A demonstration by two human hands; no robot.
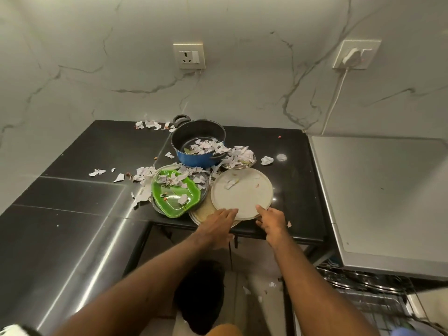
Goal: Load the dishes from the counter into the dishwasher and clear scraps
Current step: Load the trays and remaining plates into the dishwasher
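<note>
White plate [242,190] sits at the bench [97,154] front edge: my left hand [215,226] lies flat, grip wide, at its 7 o'clock rim, my right hand [271,221] pinches 5 o'clock, so I should lift level, keeping paper scraps [230,183] aboard, off the lower plate [203,212]

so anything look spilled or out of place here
Torn paper scraps are strewn over the black counter, in the blue pot and on the green plate and white plate; a few lie on the floor.
</note>
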